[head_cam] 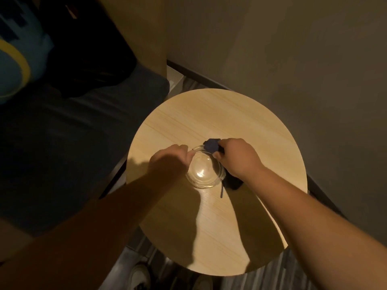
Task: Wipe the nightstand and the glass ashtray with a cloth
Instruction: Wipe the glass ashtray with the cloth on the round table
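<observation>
A round light-wood nightstand fills the middle of the head view. On it stands a clear glass ashtray. My left hand grips the ashtray's left rim with its fingers. My right hand is closed on a dark blue cloth and presses it against the ashtray's far right rim. More of the cloth hangs dark under my right wrist, with a strip trailing onto the tabletop.
A dark bed or sofa cushion lies to the left, with a blue and yellow item at its far end. A grey wall stands behind and to the right. My shoes show on the floor below the table.
</observation>
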`<state>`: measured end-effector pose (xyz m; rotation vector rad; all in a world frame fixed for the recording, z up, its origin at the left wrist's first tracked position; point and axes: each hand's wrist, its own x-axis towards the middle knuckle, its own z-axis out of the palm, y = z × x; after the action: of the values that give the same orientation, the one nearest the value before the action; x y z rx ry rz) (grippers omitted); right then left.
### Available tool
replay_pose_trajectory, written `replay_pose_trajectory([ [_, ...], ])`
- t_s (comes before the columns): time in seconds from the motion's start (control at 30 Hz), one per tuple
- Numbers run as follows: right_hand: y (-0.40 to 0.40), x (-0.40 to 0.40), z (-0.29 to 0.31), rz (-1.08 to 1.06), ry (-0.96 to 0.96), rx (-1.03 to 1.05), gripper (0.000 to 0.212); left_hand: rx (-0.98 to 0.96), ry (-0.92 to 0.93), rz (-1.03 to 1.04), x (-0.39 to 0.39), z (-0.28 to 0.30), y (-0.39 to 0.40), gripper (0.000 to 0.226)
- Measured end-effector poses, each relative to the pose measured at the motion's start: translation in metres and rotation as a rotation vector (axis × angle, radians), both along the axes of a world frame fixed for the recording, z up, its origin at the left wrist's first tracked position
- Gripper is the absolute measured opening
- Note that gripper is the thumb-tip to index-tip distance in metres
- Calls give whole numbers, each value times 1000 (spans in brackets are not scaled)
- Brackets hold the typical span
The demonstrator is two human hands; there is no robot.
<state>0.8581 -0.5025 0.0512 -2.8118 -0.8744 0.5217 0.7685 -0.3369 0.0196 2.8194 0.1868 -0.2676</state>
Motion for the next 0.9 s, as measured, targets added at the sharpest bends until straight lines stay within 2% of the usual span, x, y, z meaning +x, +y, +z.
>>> replay_pose_trajectory([
  [0.03,-4,-8,-4,-65,-28,5,20,51,-68,-3,-15,3,-6,27],
  [0.17,-15,-31,-14,-252,-73,51,24,-173,0,305,-54,8,-36,37],
  [0.27,-18,-32,-13,-253,-42,79,20,-134,21,295,-46,8,-46,28],
  [0.43,-19,-1,-4,-135,135,137,18,-70,152,142,-35,10,-32,16],
  [0.5,-13,11,3,-59,159,105,17,-94,126,95,-27,-1,-20,22],
  [0.53,-10,17,5,-31,167,74,18,-159,158,129,-20,-3,-12,26],
  [0.6,-5,25,9,8,175,27,22,-129,172,160,-10,12,-7,23],
  [0.67,-3,30,10,13,188,19,24,-273,222,312,2,26,-6,17],
  [0.8,1,31,4,-81,198,44,25,-95,311,242,20,18,-6,25],
  [0.9,7,30,-1,-123,177,56,26,-45,291,208,16,20,-5,26],
])
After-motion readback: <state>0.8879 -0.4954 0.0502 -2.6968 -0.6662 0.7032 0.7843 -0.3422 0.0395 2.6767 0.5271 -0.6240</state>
